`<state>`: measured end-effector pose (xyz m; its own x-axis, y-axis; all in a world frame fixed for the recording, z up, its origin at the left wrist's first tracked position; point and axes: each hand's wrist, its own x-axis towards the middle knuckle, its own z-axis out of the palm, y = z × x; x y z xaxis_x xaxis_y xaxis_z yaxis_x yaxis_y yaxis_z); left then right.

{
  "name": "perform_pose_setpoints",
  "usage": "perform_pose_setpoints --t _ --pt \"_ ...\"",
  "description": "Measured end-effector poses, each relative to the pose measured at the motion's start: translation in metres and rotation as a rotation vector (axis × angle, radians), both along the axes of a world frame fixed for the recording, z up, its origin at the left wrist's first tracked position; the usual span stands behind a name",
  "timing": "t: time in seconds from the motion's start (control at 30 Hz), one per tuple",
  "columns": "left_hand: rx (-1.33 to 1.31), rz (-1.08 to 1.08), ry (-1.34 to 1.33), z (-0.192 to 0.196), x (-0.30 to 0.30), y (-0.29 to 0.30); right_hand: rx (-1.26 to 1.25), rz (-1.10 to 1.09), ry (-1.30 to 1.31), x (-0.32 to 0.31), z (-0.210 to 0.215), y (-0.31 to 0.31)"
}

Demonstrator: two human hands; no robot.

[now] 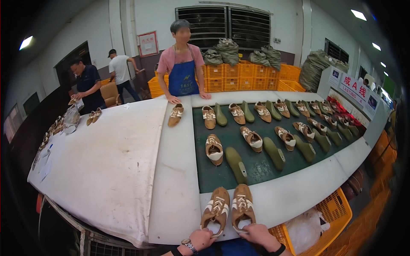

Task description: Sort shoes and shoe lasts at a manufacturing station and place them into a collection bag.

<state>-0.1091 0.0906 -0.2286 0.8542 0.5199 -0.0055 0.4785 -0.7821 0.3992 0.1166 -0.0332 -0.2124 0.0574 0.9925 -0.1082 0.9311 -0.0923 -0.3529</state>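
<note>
Two brown sneakers with white stripes and laces stand side by side on the white near edge of the table, toes pointing away from me. My left hand (202, 240) is closed on the heel of the left sneaker (216, 208). With its fingers at the heel opening, my right hand (259, 236) grips the right sneaker (243, 205). Just beyond, on the dark green conveyor belt (213, 174), lie a green shoe last (236, 165) and a matching brown sneaker (214, 149). More sneakers and lasts alternate in two rows toward the far right.
An orange crate (337, 213) holding clear plastic stands at my right. The white-covered table (115, 166) spreads to my left. Across the table, a person in a blue apron (183, 81) rests both hands on its edge near a single sneaker (175, 115). Orange crates (228, 77) and sacks line the wall.
</note>
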Motion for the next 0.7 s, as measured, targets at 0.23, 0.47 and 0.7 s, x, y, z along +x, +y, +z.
perform_pose_setpoints --t 0.23,0.47,0.7 --pt "0.005 0.024 -0.145 0.014 0.003 0.025 0.304 -0.197 0.087 -0.009 0.015 0.013" --pt "0.524 0.344 -0.700 0.109 -0.003 0.046 1.124 -0.560 -0.141 0.026 0.092 -0.001" --pt "-0.132 -0.138 0.245 0.032 -0.016 0.022 -0.182 0.082 0.208 -0.004 0.033 -0.008"
